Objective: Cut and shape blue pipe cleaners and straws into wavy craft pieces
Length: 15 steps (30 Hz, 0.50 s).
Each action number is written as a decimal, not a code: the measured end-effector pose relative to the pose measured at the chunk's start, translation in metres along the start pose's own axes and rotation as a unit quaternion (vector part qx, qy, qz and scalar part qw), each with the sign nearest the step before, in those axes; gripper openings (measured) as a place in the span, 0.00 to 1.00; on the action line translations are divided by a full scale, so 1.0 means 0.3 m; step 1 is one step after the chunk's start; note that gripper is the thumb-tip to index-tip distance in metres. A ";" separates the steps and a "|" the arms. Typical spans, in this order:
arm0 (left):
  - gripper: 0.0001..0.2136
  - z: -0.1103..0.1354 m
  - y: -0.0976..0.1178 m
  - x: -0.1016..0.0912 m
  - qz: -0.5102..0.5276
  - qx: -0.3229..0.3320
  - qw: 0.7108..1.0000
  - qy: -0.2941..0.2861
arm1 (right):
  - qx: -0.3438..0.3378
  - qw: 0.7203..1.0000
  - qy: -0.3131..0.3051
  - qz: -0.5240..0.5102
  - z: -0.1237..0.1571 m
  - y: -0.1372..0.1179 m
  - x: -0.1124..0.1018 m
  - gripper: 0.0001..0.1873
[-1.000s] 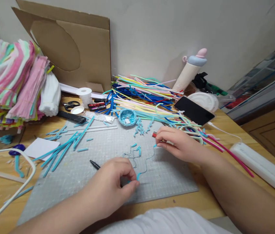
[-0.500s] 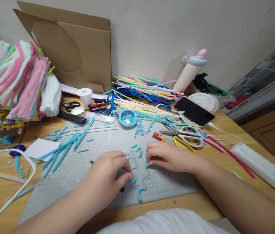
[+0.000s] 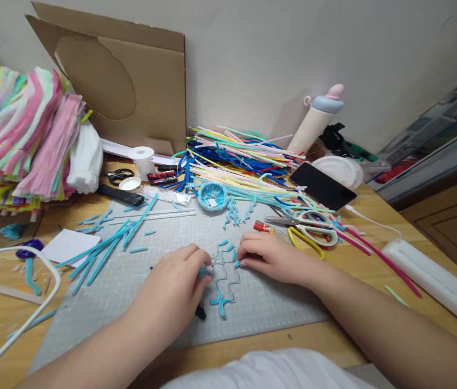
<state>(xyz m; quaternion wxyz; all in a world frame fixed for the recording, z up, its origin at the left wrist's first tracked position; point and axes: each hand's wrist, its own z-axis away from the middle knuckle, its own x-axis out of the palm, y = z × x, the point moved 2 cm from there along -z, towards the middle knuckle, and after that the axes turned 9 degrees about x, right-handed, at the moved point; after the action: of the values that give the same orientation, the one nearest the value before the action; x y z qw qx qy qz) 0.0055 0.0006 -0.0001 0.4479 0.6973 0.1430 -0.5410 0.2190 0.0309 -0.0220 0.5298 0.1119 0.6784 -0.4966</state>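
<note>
On the grey cutting mat [image 3: 277,302], my right hand [image 3: 271,257] pinches a short light-blue pipe cleaner piece [image 3: 237,264]. From that piece a thin wavy wire [image 3: 231,286] runs down to a pair of crossed blue pieces [image 3: 220,302]. My left hand [image 3: 181,278] has its thumb and fingers closed around another blue pipe cleaner piece [image 3: 203,272], partly hidden by the fingers. Between the hands lie more wavy wires with small blue tips [image 3: 224,243]. A black object [image 3: 200,312] shows from under my left hand; its kind is unclear.
Cut blue pipe cleaner strips [image 3: 106,248] lie left on the mat. Behind are a blue fuzzy bowl shape [image 3: 212,196], curled blue pieces [image 3: 232,212] and piled coloured pipe cleaners [image 3: 240,156]. Scissors [image 3: 313,221], a phone [image 3: 321,183] and a power strip [image 3: 431,281] lie right.
My right hand has shifted left and slightly away from me, carrying its blue piece and trailing wire. The wire's lower blue end now crosses another blue piece. My left hand has drawn slightly left.
</note>
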 end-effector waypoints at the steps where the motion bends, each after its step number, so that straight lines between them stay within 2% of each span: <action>1: 0.06 0.000 -0.005 -0.003 0.000 -0.002 1.000 0.004 | 0.006 1.000 0.003 0.000 0.000 -0.001 0.002 0.02; 4: 0.06 0.000 -0.024 -0.020 -0.009 -0.012 1.000 0.022 | 0.013 1.000 0.014 -0.005 0.002 -0.009 0.003 0.07; 8: 0.07 -0.001 -0.043 -0.039 -0.029 -0.024 0.999 0.029 | -0.023 0.999 0.024 -0.009 0.002 -0.024 0.009 0.14; 15: 0.08 -0.006 -0.050 -0.032 -0.031 -0.025 0.999 -0.004 | -0.010 0.999 0.028 0.023 -0.013 -0.023 0.032 0.07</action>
<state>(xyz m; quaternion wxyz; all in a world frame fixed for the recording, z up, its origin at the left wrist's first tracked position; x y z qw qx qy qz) -0.0071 0.0132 0.0014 0.4488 0.6790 0.1761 -0.5537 0.2081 0.0270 -0.0265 0.5232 0.1358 0.6949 -0.4743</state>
